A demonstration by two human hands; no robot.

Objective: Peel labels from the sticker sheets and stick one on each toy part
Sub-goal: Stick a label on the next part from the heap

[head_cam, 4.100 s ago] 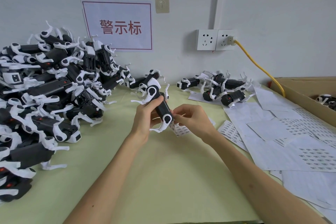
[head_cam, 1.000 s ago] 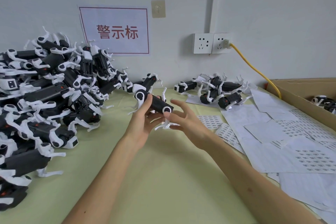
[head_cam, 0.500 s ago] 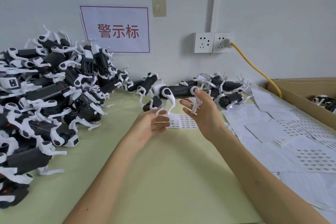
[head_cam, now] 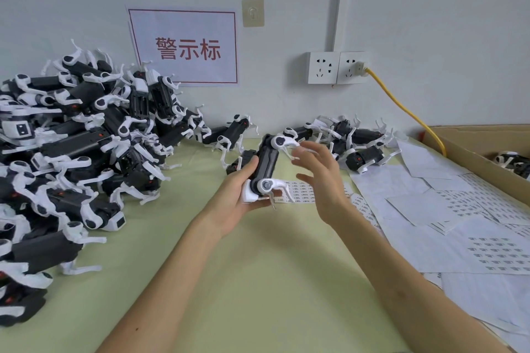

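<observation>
My left hand (head_cam: 233, 203) curls fingers round a black-and-white toy dog (head_cam: 266, 163); my right hand (head_cam: 324, 183) hovers beside it, fingers spread.

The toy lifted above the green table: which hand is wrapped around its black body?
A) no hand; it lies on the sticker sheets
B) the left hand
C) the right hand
B: the left hand curls round the black body of the toy, while the right hand is open beside it, fingers spread.
</observation>
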